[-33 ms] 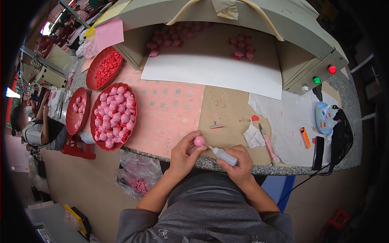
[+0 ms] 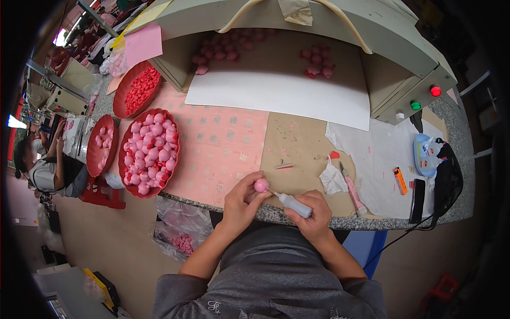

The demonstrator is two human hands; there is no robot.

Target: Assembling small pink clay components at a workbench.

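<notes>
Near the front edge of the table, my left hand [image 2: 240, 203] pinches a small round pink figure [image 2: 261, 185] between thumb and fingers. My right hand [image 2: 313, 217] is wrapped round a translucent squeeze bottle [image 2: 295, 206] with a thin nozzle. The nozzle tip points left at the underside of the pink figure; whether it touches, I cannot tell. To the left, a scalloped red tray [image 2: 177, 166] is heaped with similar pink figures, some with red parts. Just beyond my hands, a thin strip-like piece [image 2: 284, 166] lies on the brown paper [image 2: 297, 143].
A grey machine [image 2: 393, 58] arches over the back, with pink figures [image 2: 317, 59] inside on white paper [image 2: 297, 106]. Left are a tray of red pieces [image 2: 141, 90] and a smaller red tray [image 2: 91, 159]. Right lie a craft knife [image 2: 353, 192], orange tube [image 2: 400, 181] and black phone [image 2: 417, 200].
</notes>
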